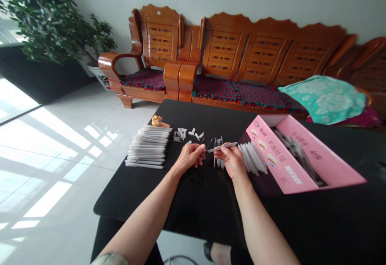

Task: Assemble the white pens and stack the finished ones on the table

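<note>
Over a black table [169, 200], my right hand [230, 160] pinches a thin grey pen [222, 147] that lies nearly level, its tip pointing left. My left hand [189, 156] is curled beside that tip, fingers closed on something too small to name. Under the hands lies a small bunch of pen refills [218, 156]. A stack of white pen barrels [149, 151] sits to the left. A fan of clear pen tubes [252, 158] lies to the right, against a pink box [286, 164].
Small white caps [193, 133] and a tan figurine [157, 121] sit at the table's far edge. The pink box holds several dark pens [298, 156]. Behind stand wooden benches [241, 52] with red cushions, a teal cloth [325, 98] and a potted plant [54, 27]. White tiled floor lies left.
</note>
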Motion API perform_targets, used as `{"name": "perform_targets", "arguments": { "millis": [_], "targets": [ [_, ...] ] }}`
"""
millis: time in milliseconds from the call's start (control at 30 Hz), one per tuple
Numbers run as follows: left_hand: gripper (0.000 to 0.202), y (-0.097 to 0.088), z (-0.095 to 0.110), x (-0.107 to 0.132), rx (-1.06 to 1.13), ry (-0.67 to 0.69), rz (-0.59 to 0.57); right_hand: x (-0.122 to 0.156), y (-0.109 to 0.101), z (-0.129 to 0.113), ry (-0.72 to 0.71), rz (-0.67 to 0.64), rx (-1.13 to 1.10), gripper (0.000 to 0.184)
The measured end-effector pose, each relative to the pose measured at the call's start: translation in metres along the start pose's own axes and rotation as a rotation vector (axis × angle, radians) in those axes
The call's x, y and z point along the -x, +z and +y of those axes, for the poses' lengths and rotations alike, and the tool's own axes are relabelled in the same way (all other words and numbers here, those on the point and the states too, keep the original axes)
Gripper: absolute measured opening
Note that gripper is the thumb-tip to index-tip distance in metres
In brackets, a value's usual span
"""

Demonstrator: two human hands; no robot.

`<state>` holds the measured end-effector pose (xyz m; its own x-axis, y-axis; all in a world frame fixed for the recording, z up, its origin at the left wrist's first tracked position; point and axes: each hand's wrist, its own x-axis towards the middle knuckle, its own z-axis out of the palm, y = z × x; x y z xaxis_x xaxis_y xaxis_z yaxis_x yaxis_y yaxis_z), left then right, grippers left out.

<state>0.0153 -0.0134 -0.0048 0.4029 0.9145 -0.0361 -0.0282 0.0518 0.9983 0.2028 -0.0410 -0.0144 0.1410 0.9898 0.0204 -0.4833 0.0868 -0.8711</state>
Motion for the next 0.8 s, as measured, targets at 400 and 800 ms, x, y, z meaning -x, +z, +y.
{"name": "perform_targets", "arguments": {
  "millis": [400, 800],
  "targets": [
    [0.043, 0.0024, 0.0044, 0.0011, 0.052, -0.006, 0.045, -0.0002, -0.0007, 0.0002, -0.002, 0.002, 0.003, 0.024],
    [0.039, 0.0018, 0.0014, -0.0004, 0.043, -0.012, 0.016, 0.0011, 0.0021, -0.001, 0.014, -0.005, 0.017, 0.024]
  ]
}}
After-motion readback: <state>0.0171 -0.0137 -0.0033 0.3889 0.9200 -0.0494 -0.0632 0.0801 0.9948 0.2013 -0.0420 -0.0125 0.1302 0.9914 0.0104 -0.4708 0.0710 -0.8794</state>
